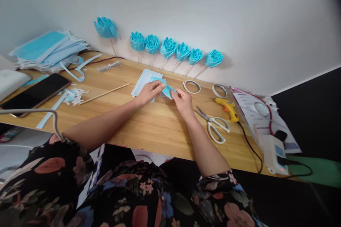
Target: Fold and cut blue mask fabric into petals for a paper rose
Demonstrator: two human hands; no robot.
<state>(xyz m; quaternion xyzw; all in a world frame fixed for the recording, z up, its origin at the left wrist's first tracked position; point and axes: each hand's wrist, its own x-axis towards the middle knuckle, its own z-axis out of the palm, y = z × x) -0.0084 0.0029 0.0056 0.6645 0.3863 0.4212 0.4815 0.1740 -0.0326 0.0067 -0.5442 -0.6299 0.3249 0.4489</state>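
Table [160, 131] partly covered by forearms. Phone [36, 94] crossed by cable, left part obscured. Blue piece [168, 90] above table centre, pinched by left hand [149, 92] and right hand [183, 102]; fingers hide its ends, fold unclear.

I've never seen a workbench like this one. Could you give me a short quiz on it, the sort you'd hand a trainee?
1. Multiple choice: which of these lies nearest the yellow glue gun?
a) the phone
b) the scissors
c) the stack of face masks

2. True or false: the left hand and the right hand both hold the light-blue piece.

3. Count: how many blue flowers on sticks stand along the wall?

Key: 1: b. 2: true. 3: seven.
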